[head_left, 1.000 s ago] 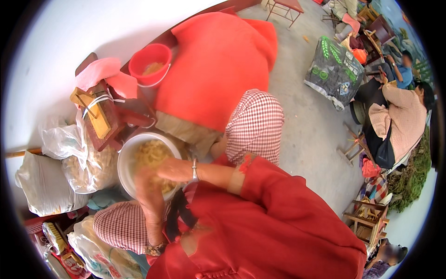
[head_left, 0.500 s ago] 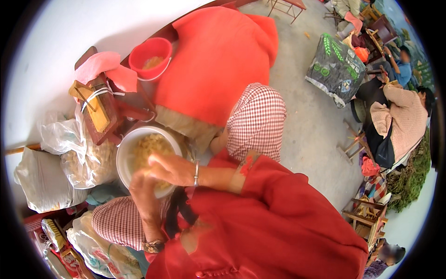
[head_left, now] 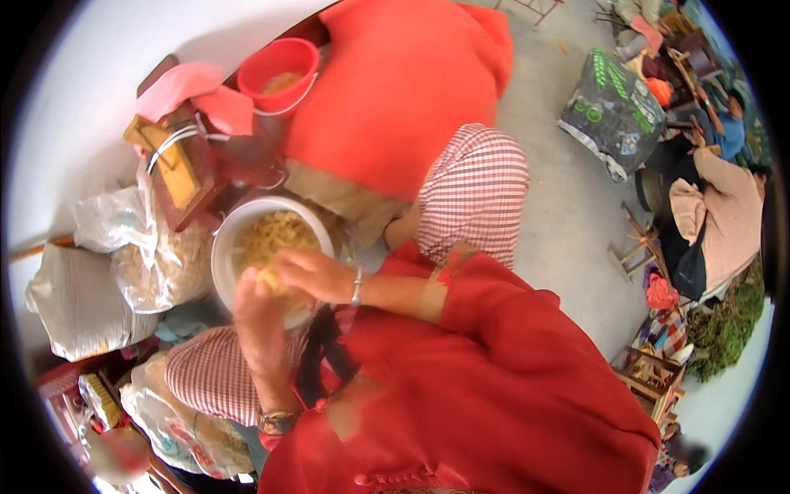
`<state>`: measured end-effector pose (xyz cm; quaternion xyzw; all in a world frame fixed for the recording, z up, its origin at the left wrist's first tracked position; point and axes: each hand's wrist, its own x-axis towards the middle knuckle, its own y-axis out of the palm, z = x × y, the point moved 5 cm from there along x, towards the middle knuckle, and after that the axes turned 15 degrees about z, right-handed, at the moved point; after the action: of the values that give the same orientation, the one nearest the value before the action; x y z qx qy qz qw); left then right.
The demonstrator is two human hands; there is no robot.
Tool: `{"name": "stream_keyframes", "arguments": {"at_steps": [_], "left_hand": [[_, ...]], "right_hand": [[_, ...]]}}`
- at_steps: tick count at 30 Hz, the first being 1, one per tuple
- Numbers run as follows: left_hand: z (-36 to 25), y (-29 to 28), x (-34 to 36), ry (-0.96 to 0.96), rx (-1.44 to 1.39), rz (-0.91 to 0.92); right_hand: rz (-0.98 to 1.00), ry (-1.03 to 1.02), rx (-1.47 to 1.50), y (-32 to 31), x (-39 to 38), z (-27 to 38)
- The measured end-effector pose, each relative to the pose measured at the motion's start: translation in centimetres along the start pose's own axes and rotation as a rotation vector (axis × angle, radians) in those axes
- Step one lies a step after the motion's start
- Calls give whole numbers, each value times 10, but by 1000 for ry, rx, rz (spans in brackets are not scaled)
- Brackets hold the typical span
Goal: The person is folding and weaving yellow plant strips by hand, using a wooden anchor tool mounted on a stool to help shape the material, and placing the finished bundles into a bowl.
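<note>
Over a white bucket (head_left: 222,255), my two hands meet around a small pale-yellow piece (head_left: 269,281) whose kind I cannot make out. My left hand (head_left: 257,309), blurred by motion, closes on it from the left with thumb and fingers. From the right, my right hand (head_left: 317,276), with a silver bracelet at the wrist, presses its curled fingers against the same piece. Inside the bucket lies a heap of yellow pieces (head_left: 276,235), partly covered by my hands. The bucket stands by my checkered knee.
Beyond the bucket are a red bucket (head_left: 280,62) with some yellowish contents and a wooden stool (head_left: 177,181) with a pink cloth. A clear bag (head_left: 164,267) and a white sack (head_left: 86,300) stand left. A dark sack (head_left: 613,111) and seated people (head_left: 716,214) are at right.
The view has shifted, so the buckets and stool sit higher in it. My hands have turned slightly apart, showing the yellow piece between them. A person's blurred head now shows at lower left.
</note>
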<state>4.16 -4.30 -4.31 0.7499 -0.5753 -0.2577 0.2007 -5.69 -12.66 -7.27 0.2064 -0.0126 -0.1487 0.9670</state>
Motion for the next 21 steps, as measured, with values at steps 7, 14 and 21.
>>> {"name": "stream_keyframes", "arguments": {"at_steps": [7,14,21], "left_hand": [[11,7,12,-25,116,-6],[22,11,9,-116,108,-17],[21,10,11,-170,538,-159]], "right_hand": [[38,128,401,-1,-2,-4],[157,57,710,1,3,-22],[142,139,635,3,5,-23]]}}
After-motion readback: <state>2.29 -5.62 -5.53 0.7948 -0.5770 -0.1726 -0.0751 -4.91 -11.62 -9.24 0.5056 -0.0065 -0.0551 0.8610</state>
